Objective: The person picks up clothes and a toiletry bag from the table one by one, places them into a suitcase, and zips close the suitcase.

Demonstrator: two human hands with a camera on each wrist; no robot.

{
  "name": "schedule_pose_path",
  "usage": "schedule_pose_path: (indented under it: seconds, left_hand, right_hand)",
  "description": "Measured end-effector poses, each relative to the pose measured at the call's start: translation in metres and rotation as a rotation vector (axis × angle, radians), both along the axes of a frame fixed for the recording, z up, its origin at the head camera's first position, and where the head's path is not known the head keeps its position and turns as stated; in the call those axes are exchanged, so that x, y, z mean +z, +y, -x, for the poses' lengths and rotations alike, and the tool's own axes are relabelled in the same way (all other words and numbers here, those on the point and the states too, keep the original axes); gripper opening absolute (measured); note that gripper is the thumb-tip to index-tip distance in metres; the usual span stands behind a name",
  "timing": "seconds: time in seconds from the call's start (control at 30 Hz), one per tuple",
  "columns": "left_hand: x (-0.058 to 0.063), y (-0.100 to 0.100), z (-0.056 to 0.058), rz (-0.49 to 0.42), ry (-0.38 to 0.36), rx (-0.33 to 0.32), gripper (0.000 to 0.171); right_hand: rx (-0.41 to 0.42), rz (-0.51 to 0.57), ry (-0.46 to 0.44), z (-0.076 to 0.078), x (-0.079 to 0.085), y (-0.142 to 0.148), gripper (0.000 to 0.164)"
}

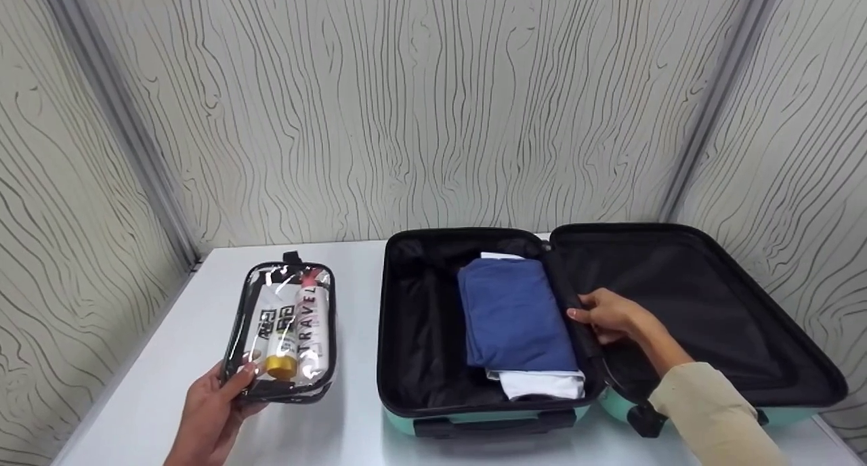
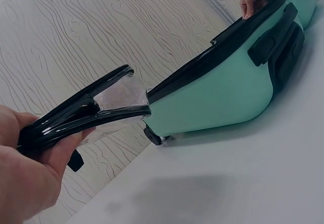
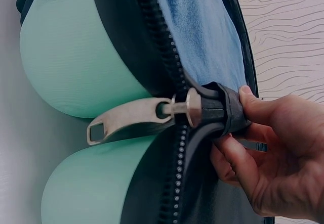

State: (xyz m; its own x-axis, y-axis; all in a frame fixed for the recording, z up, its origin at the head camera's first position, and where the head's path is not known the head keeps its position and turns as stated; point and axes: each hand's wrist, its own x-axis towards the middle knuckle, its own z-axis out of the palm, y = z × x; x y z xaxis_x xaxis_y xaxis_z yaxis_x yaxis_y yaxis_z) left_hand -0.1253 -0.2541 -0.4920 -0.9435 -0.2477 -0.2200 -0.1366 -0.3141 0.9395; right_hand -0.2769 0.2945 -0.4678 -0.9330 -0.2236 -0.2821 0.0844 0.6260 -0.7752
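Observation:
My left hand (image 1: pixel 217 408) grips the lower left corner of a clear toiletry bag (image 1: pixel 261 297) with black edging, held above the table. Through its plastic show a white bottle marked TRAVEL and a tube with a gold cap. An open mint-green suitcase (image 1: pixel 410 422) lies to the right, its two halves side by side. Folded blue cloth (image 1: pixel 518 313) lies over white cloth (image 1: pixel 542 386) in the left half. My right hand (image 1: pixel 613 317) pinches the black fabric (image 3: pixel 234 107) along the middle between the halves. Beside those fingers, the right wrist view shows a metal zip pull (image 3: pixel 126 115).
A white table (image 1: pixel 183 317) carries the suitcase. Wood-grain patterned walls (image 1: pixel 433 114) close in the back and both sides. The suitcase's carry handle (image 1: pixel 494 427) faces the front edge, and a black lining (image 1: pixel 677 310) fills the right half.

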Motion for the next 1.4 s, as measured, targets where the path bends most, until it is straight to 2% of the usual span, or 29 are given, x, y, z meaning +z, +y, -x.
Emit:
schedule_pose_path:
  seconds: [0.17,0.37,0.63,1.0,1.2,1.4]
  left_hand:
    - [0.003,0.009,0.001,-0.007,0.004,-0.009,0.043]
    - [0.006,0.020,0.003,-0.007,0.002,-0.014,0.042]
    - [0.007,0.034,0.005,-0.023,0.011,-0.029,0.048]
    - [0.010,0.055,0.010,-0.053,0.030,-0.034,0.033]
    - [0.011,0.066,0.014,-0.031,0.055,-0.042,0.036]
    - [0.016,0.075,0.018,-0.013,0.077,-0.064,0.036]
  right_hand:
    - [-0.026,-0.026,0.005,0.000,0.000,-0.002,0.034]
    - [-0.016,-0.003,0.003,0.000,0.001,-0.002,0.029]
    - [-0.023,0.008,0.007,0.000,-0.002,-0.002,0.033]
    - [-0.024,0.008,0.009,-0.001,-0.003,-0.001,0.034]
    - [-0.012,0.003,0.006,0.000,-0.001,-0.003,0.031]
    - [-0.008,-0.073,-0.004,0.001,0.006,-0.009,0.027]
